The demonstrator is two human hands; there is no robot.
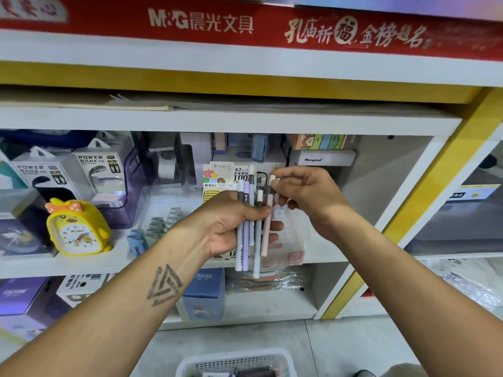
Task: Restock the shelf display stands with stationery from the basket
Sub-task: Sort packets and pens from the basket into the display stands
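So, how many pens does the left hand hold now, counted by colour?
Pens in the left hand:
Grey-blue pens: 3
Lilac pen: 1
Pink pen, top pinched by the right hand: 1
Total: 5

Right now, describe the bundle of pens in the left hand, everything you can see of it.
The bundle of pens is a handful of slim, matte, plastic-looking sticks in pastel grey, lilac, blue-grey and pink, some with dark or white caps. They stand roughly upright and parallel, ends uneven, in front of the middle shelf. The left hand grips them around the middle. The right hand pinches the top of the pink one between its fingers.
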